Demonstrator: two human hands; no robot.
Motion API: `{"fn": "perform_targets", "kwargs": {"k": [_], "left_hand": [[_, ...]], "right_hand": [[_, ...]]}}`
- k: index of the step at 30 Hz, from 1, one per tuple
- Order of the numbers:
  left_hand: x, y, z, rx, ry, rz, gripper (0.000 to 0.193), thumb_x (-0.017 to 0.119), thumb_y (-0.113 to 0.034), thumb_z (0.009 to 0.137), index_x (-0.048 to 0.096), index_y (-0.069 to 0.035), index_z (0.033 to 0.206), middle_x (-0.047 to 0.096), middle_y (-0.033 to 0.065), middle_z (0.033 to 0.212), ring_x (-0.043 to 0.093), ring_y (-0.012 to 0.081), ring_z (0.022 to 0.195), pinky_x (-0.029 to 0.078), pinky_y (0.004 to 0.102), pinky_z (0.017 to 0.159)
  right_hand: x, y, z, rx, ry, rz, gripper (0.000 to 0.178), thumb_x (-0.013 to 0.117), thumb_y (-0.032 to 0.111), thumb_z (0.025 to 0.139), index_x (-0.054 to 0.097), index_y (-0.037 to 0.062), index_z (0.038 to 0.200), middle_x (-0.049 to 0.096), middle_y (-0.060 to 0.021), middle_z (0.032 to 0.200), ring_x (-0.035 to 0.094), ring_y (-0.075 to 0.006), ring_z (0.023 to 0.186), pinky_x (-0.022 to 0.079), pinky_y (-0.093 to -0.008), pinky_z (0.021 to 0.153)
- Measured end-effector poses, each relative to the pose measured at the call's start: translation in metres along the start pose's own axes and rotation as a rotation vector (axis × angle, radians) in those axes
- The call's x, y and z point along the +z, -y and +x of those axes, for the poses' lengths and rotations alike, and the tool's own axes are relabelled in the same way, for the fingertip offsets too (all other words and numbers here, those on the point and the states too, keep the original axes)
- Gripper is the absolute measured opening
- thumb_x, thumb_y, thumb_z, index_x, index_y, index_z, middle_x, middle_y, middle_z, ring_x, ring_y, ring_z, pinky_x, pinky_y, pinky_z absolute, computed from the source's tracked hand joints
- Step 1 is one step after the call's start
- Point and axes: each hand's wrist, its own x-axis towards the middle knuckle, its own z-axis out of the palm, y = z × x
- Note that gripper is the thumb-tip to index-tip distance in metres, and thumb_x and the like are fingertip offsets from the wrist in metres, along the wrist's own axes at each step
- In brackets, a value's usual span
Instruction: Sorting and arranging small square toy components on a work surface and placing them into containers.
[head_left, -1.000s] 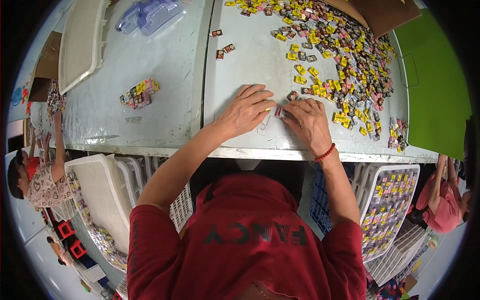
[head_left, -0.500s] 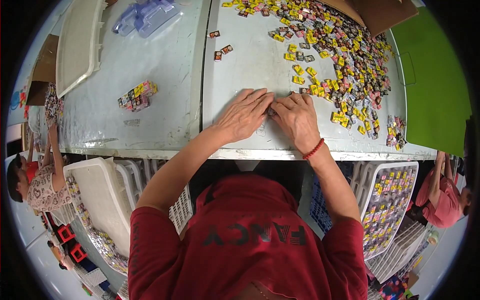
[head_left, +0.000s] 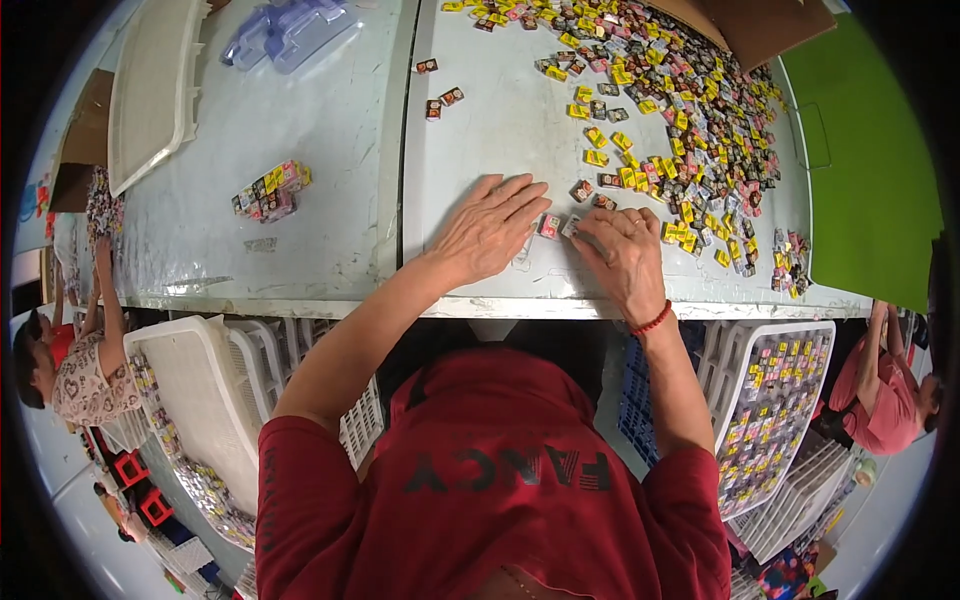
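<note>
On desk point(head_left: 480, 140), near edge, your right hand point(head_left: 622, 245) pinches pale packet point(head_left: 571, 226); pink packet point(head_left: 549, 226) between hands. Your left hand point(head_left: 488, 232) palm-down, grip cannot be told. One bundle point(head_left: 272, 190) grouped at left; loose pile point(head_left: 725, 115) at right ungrouped.

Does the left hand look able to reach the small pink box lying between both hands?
Probably yes: the small pink box lies beside the left hand, nothing visible between them, and the right hand leaves it uncovered.
</note>
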Motion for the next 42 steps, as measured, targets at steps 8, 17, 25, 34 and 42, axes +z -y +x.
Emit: {"fn": "perform_targets", "kwargs": {"k": [8, 17, 25, 34, 42], "left_hand": [[-0.001, 0.000, 0.002, 0.009, 0.017, 0.043, 0.040, 0.058, -0.015, 0.085, 0.054, 0.000, 0.122, 0.050, 0.0119, 0.132, 0.042, 0.0268, 0.126, 0.033, 0.0419, 0.102], [-0.013, -0.007, 0.001, 0.009, 0.048, 0.117, 0.058, 0.055, -0.045, 0.088, 0.052, -0.002, 0.126, 0.046, 0.0114, 0.137, 0.039, 0.0277, 0.128, 0.029, 0.0428, 0.105], [-0.017, 0.030, 0.003, -0.312, -0.352, -0.356, 0.042, 0.068, -0.025, 0.082, 0.057, -0.002, 0.116, 0.055, 0.0133, 0.125, 0.047, 0.0328, 0.121, 0.038, 0.0406, 0.102], [-0.019, 0.117, -0.007, -0.262, -0.436, 0.119, 0.024, 0.067, -0.004, 0.078, 0.063, -0.003, 0.101, 0.063, 0.0099, 0.107, 0.057, 0.0290, 0.100, 0.047, 0.0391, 0.087], [-0.050, 0.006, 0.006, -0.428, -0.383, -0.379, 0.032, 0.073, -0.014, 0.076, 0.062, -0.008, 0.106, 0.065, 0.0067, 0.098, 0.060, 0.0262, 0.095, 0.048, 0.0351, 0.084]], "right_hand": [[0.012, 0.016, 0.009, -0.055, 0.032, -0.065, 0.020, 0.075, 0.011, 0.071, 0.068, 0.0095, 0.090, 0.066, -0.0041, 0.097, 0.059, -0.0236, 0.093, 0.039, -0.0419, 0.091], [0.029, 0.032, -0.014, 0.004, -0.012, -0.131, 0.038, 0.069, 0.017, 0.076, 0.063, 0.0089, 0.113, 0.056, -0.0086, 0.111, 0.049, -0.0278, 0.108, 0.033, -0.0482, 0.098], [0.022, 0.015, -0.012, 0.052, -0.073, 0.028, 0.037, 0.065, 0.016, 0.083, 0.058, 0.0018, 0.116, 0.057, -0.0135, 0.112, 0.051, -0.0309, 0.107, 0.032, -0.0472, 0.100], [0.020, 0.011, -0.011, 0.063, -0.127, -0.009, 0.029, 0.068, 0.004, 0.078, 0.061, 0.0026, 0.107, 0.058, -0.0123, 0.111, 0.053, -0.0287, 0.101, 0.038, -0.0423, 0.093], [0.002, 0.030, -0.018, 0.578, -0.060, 0.691, 0.026, 0.061, 0.013, 0.092, 0.062, 0.0011, 0.115, 0.064, -0.0048, 0.094, 0.059, -0.0145, 0.080, 0.049, -0.0281, 0.072]]}}
